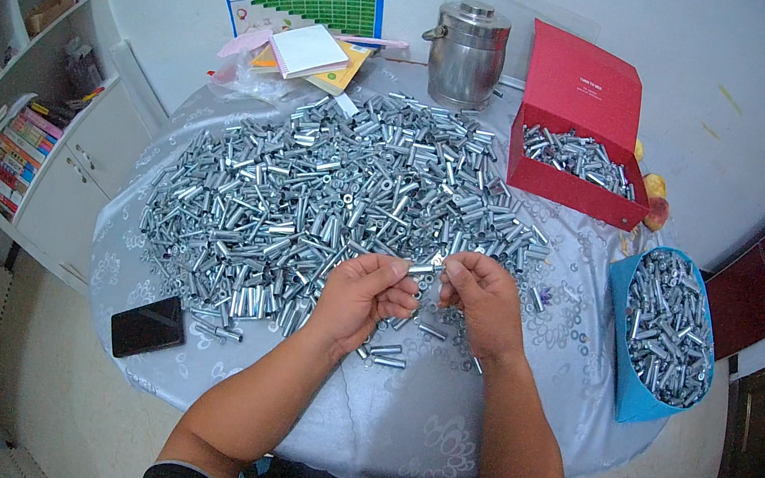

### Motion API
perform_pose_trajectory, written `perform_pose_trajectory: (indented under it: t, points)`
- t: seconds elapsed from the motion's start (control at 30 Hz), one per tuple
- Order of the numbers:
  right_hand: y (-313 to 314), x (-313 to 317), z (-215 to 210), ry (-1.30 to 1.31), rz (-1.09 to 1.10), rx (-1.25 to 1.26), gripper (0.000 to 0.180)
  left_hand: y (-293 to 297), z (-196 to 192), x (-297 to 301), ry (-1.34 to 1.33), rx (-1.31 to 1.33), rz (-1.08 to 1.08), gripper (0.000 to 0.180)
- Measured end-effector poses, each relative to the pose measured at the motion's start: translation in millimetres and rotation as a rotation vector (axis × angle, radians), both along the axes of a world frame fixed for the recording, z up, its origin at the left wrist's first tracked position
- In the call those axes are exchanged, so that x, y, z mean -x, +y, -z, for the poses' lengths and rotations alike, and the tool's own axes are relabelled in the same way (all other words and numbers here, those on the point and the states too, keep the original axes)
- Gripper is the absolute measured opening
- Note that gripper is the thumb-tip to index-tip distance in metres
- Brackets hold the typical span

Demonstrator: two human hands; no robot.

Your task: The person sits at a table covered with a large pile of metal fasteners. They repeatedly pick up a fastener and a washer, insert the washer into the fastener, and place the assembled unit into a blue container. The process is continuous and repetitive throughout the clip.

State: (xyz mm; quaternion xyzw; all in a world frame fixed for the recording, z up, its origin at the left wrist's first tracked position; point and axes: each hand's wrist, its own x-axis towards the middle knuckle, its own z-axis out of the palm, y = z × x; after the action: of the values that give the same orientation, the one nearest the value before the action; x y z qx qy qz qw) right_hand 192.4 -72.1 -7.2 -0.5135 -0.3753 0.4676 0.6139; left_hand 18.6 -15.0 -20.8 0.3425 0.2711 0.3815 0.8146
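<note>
My left hand (pixel 361 298) pinches a short silvery metal sleeve (pixel 421 268) between thumb and fingertips, holding it level in front of me. Close to its right end, my right hand (pixel 484 305) is closed in a pinch; the small part at its fingertips is too small to make out. Both hands are just over the near edge of a wide heap of metal sleeves and bolts (pixel 310 188). A few loose sleeves (pixel 388 350) lie on the cloth below my left hand.
A tablecloth (pixel 322 430) covers the table. At the left edge lies a black phone (pixel 148 327). An open red box (pixel 574 197) and a blue fabric bin (pixel 622 322), both holding metal parts, stand right. Behind are a steel pot (pixel 468 57) and a white notepad (pixel 308 51).
</note>
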Motion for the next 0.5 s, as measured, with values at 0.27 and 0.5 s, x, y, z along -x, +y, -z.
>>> perform_pose_trajectory:
  t: [0.27,0.5]
  points:
    - [-3.6,16.0,-8.7,-0.102,0.104,-0.019,0.019,1.6,4.2,2.5,-0.089,0.097,0.01,0.016]
    - [-5.2,15.7,-8.5,-0.217,0.059,-0.039,0.019,0.9,1.7,2.4,-0.107,0.118,0.004,0.016]
